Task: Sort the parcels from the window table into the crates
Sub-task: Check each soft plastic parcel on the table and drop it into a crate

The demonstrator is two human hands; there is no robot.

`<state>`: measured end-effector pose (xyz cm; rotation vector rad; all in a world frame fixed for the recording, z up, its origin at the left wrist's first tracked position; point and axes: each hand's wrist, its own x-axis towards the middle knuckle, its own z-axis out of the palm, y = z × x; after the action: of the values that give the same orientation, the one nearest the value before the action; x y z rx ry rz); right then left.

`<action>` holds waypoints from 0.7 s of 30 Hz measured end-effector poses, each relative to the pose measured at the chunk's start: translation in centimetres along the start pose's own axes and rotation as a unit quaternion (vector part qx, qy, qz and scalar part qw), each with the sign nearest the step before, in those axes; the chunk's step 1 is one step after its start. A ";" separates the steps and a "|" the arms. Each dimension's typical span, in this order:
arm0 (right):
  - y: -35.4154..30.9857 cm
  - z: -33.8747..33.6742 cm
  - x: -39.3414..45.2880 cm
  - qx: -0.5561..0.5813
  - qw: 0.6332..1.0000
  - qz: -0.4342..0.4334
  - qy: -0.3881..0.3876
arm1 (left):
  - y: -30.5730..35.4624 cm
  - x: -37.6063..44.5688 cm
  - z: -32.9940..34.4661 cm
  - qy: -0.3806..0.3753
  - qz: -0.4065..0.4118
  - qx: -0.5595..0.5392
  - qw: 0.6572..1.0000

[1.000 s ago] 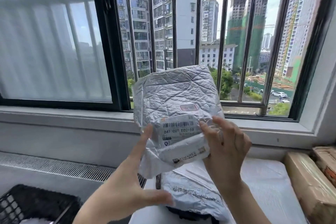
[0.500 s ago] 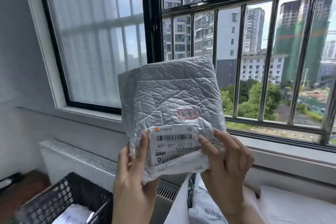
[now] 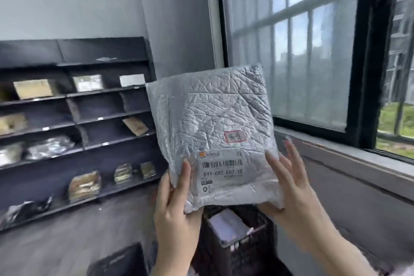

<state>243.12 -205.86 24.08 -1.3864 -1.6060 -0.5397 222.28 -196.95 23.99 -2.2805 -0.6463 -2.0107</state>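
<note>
A crinkled silver parcel (image 3: 212, 123) with a white barcode label and a small red-edged sticker is held upright in front of me. My left hand (image 3: 177, 204) grips its lower left corner, thumb on the front. My right hand (image 3: 291, 195) holds its lower right edge, thumb on the label's side and fingers spread behind. Below the parcel stands a black mesh crate (image 3: 237, 237) with a pale parcel lying inside. A second dark crate's corner (image 3: 118, 260) shows at the bottom edge.
A dark shelf unit (image 3: 74, 119) with several boxes and bags fills the left wall. The window sill (image 3: 349, 159) and black window frame (image 3: 367, 56) run along the right. Grey floor (image 3: 67, 235) lies between shelf and crates.
The view has swung left, away from the window table; shelves and the crate below now show. The parcel stays upright in both hands, and my left hand has taken a firmer hold on its corner.
</note>
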 end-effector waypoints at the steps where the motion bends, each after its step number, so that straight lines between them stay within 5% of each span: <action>1: -1.2 2.5 0.8 0.016 1.000 -0.002 -0.023 | -2.0 -0.3 -1.6 -0.002 -0.009 0.024 1.000; 7: -10.0 18.7 3.7 0.118 0.990 -0.010 -0.079 | -14.5 -2.5 -12.7 -0.061 -0.117 0.098 0.986; 12: -16.2 31.4 2.4 0.170 0.979 -0.005 -0.113 | -22.6 -4.8 -21.0 -0.166 -0.239 0.173 0.941; 21: -19.2 46.1 -0.4 0.201 0.954 0.013 -0.221 | -33.4 -10.2 -25.0 -0.180 -0.341 0.198 0.901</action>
<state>208.92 -174.32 5.83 -1.2631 -1.9152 0.1323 187.05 -176.70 10.12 -2.3581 -1.9061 -1.3932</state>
